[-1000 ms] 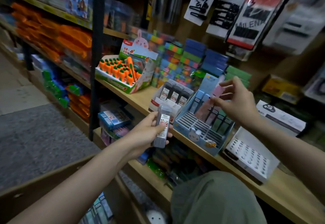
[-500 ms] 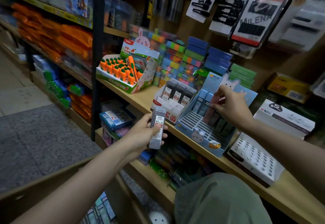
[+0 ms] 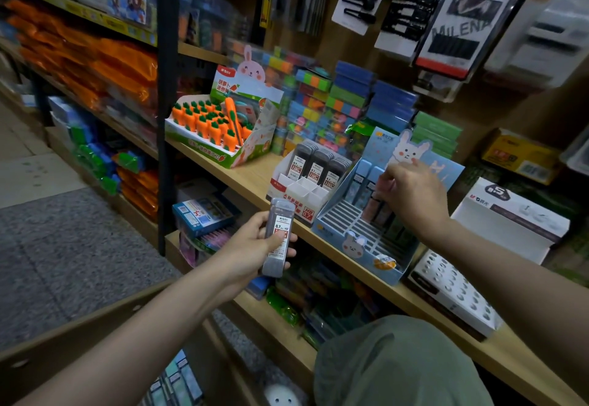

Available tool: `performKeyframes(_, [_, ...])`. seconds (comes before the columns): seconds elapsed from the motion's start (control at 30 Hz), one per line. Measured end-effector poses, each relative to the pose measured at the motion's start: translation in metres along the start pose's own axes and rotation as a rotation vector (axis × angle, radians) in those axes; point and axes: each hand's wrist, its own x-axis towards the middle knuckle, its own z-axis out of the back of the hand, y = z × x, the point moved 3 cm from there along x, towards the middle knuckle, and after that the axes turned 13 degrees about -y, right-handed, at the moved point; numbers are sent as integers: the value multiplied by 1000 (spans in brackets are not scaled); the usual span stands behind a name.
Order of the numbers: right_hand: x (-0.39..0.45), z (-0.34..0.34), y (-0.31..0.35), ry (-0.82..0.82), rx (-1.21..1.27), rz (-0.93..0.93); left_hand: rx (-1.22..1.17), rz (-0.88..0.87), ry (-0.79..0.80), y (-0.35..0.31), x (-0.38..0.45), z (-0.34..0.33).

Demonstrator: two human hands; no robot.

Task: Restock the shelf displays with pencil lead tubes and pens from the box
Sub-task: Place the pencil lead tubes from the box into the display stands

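My left hand (image 3: 255, 246) grips a stack of grey pencil lead tubes (image 3: 279, 238), upright, in front of the wooden shelf (image 3: 255, 179). Behind it stands a white and red lead display (image 3: 307, 189) with three dark rows of tubes at its back and bare front cells. To its right is a blue bunny display (image 3: 366, 240) with slotted rows and several pastel tubes. My right hand (image 3: 411, 195) reaches into the blue display, fingers curled at the tubes there; I cannot see what the fingertips pinch. The cardboard box (image 3: 95, 326) sits at the bottom left with pens (image 3: 178, 383) inside.
An orange carrot eraser display (image 3: 216, 131) stands left of the lead display. Coloured eraser stacks (image 3: 334, 106) line the back. A white box (image 3: 510, 217) and a holed white tray (image 3: 452, 294) sit at right. Carded goods (image 3: 459, 13) hang above. My green-clad knee (image 3: 398, 364) is below.
My right hand has dropped from above the blue display down onto its tubes and curled its fingers. My left hand keeps the grey tubes, lifted slightly toward the shelf.
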Motion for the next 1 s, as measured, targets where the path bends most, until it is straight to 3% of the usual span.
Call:
performKeyframes(0.2, [-4, 11, 2, 34, 66, -37, -38, 24, 21, 0, -6, -1])
performKeyframes(0.3, [-9, 35, 26, -65, 483, -219, -52, 12, 53, -5, -8, 0])
performKeyframes(0.33, [-11, 41, 39, -33, 599, -257, -52, 2, 67, -6, -9, 1])
performKeyframes(0.47, [-22, 42, 92, 395, 723, -283, -36, -11, 129, -9, -14, -1])
performKeyframes(0.53, [-23, 39, 107, 480, 773, -304, -33, -15, 143, -9, -16, 0])
performKeyframes(0.77, [-19, 31, 127, 549, 874, -366, 9, -64, 104, -16, -17, 11])
performKeyframes(1.0, [-7, 33, 141, 614, 946, -291, 191, -175, 78, -27, -23, 16])
